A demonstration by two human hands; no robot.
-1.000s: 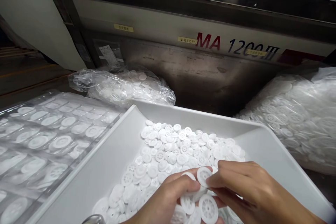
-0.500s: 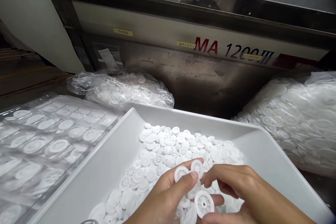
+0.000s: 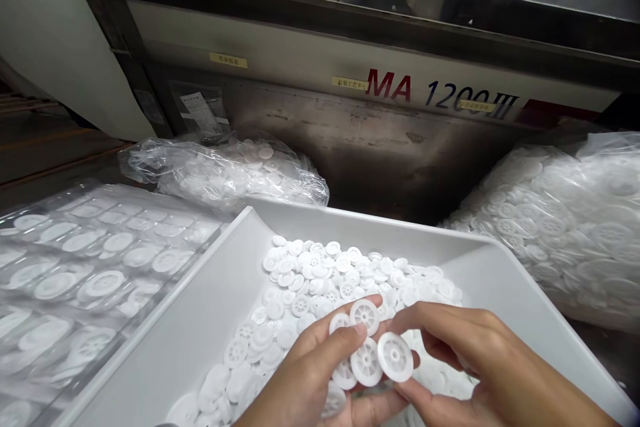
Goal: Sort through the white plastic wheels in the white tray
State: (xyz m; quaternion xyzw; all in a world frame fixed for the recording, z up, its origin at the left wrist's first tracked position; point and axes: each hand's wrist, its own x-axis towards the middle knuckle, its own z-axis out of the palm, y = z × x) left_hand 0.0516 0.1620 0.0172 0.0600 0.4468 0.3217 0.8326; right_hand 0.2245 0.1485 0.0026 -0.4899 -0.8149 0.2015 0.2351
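Observation:
A white plastic tray [image 3: 210,300] in front of me holds a heap of small white plastic wheels [image 3: 325,273] with spokes. My left hand [image 3: 310,380] is cupped over the tray's near end and holds several of these wheels [image 3: 365,317] between thumb and fingers. My right hand [image 3: 470,360] pinches one spoked wheel [image 3: 395,356] between thumb and forefinger, right beside the left hand's bunch. Both hands hover just above the heap.
Clear blister trays [image 3: 85,267] filled with white wheels lie to the left. A clear bag of wheels [image 3: 225,170] sits behind the tray, a bigger one [image 3: 560,227] at the right. A machine front marked MA 1200 III [image 3: 440,90] rises behind.
The right hand has taken one wheel out of the left hand's bunch and holds it face-up. The left fingers have shifted their wheels upward a little.

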